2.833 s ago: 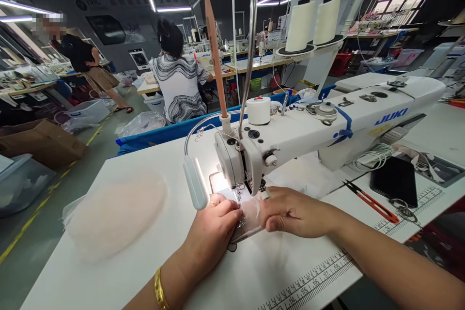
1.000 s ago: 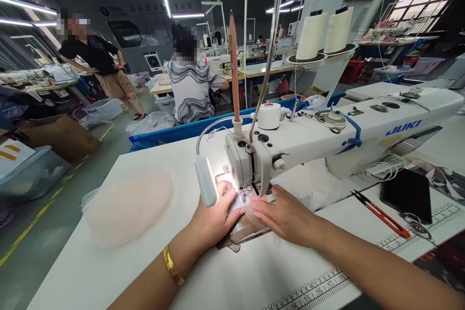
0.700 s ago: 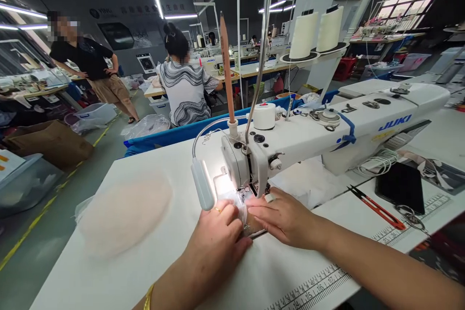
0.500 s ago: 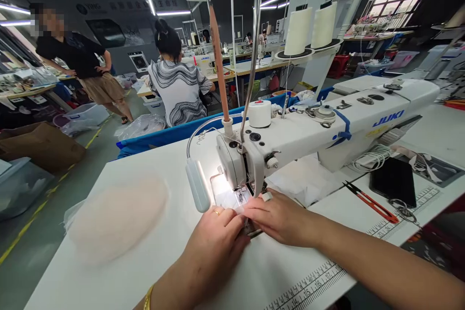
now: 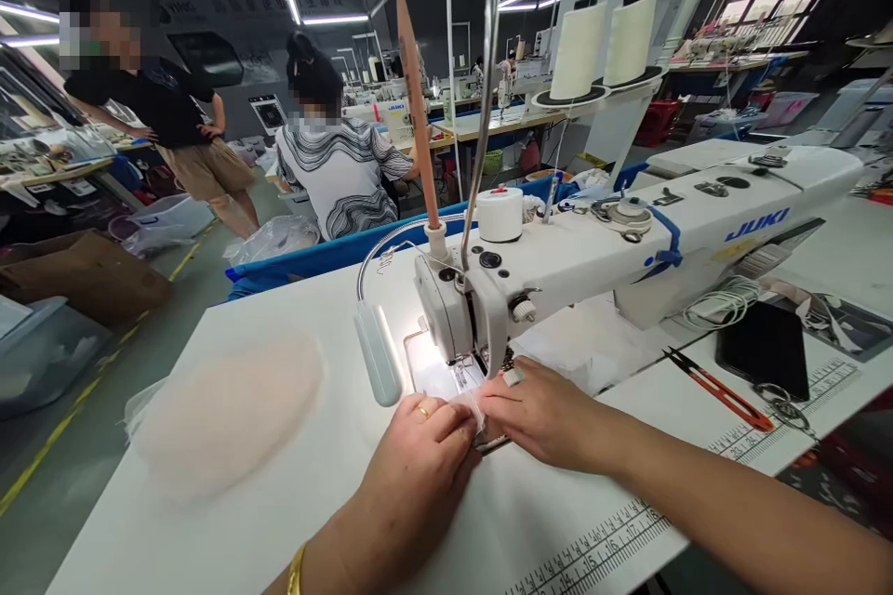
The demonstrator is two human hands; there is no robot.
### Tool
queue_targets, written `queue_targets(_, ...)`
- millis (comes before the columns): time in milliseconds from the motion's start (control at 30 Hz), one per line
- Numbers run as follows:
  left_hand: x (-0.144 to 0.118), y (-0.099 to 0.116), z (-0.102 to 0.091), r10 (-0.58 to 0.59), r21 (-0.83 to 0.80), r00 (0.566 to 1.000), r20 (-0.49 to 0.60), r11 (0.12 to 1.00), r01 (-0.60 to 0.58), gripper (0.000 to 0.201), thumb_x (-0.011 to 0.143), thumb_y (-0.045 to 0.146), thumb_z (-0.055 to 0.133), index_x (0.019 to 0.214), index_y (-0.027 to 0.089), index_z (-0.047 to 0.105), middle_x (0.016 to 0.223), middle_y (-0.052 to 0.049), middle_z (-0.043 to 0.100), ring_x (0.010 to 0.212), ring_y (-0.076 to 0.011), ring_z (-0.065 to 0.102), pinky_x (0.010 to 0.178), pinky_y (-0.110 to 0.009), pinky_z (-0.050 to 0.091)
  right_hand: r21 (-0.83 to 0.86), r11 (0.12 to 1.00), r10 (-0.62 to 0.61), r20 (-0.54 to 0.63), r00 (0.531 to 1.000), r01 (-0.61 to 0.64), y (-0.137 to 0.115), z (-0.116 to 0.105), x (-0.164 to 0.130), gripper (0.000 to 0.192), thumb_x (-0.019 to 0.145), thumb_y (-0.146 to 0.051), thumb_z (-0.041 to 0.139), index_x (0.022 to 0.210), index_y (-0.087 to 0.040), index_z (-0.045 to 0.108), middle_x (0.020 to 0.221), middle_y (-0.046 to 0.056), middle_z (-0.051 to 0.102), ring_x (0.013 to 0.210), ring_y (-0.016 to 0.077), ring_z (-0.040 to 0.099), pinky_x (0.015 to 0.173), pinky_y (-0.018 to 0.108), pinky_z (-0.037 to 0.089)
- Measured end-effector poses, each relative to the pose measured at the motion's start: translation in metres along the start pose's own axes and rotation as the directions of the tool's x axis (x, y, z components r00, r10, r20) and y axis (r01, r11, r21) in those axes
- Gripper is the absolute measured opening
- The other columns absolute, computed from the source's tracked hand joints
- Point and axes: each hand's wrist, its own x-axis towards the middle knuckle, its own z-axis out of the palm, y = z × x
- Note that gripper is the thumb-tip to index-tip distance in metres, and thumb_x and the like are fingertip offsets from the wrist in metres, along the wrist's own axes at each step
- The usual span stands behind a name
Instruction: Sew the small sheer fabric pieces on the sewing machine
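Note:
Just in front of the needle area of a white sewing machine (image 5: 558, 270), my left hand (image 5: 419, 451) has its fingers closed on a small piece of sheer white fabric (image 5: 475, 407). My right hand (image 5: 534, 409) pinches the same fabric from the other side, close by the presser foot (image 5: 461, 376). Most of the fabric is hidden under my fingers. A grey lamp (image 5: 378, 355) lights the needle plate. Left of my hands, a pale pink sheer fabric piece (image 5: 227, 418) lies on the white table (image 5: 279, 544).
Orange thread snips (image 5: 722, 390), a black phone (image 5: 764, 349) and keys (image 5: 782, 404) lie at the right. A pencil (image 5: 419, 112) stands on the machine head by a thread spool (image 5: 499, 214). Behind sits a co-worker (image 5: 341, 167); another person (image 5: 171, 125) stands at the left.
Both hands and the fabric have come slightly away from the presser foot, leaving more of the plate in sight. The view has shifted slightly.

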Motion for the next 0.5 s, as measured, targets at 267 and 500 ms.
queue_targets(267, -0.004, 0.004, 0.003, 0.080, 0.126, 0.996, -0.031, 0.989, -0.075, 0.018, 0.100, 0.006, 0.052, 0.097, 0.019, 0.064, 0.095, -0.003, 0.069, 0.078, -0.0210, 0.058, 0.078, -0.042, 0.048, -0.015, 1.000, 0.017, 0.002, 1.000, -0.017, 0.001, 0.003, 0.002, 0.013, 0.092, -0.008, 0.055, 0.095, -0.017, 0.063, 0.095, 0.005, 0.070, 0.086, 0.0224, 0.047, 0.077, 0.035, 0.036)
queue_targets(500, 0.000, -0.002, 0.002, 0.041, 0.135, 0.998, -0.057, 0.990, -0.033, 0.023, 0.101, 0.004, 0.051, 0.106, 0.018, 0.067, 0.098, -0.005, 0.070, 0.083, -0.0226, 0.060, 0.080, -0.042, 0.048, -0.078, 0.990, 0.114, -0.015, 0.993, -0.115, 0.005, 0.011, 0.002, 0.022, 0.094, -0.013, 0.056, 0.113, -0.017, 0.066, 0.099, 0.011, 0.065, 0.092, 0.0263, 0.050, 0.077, 0.035, 0.041)
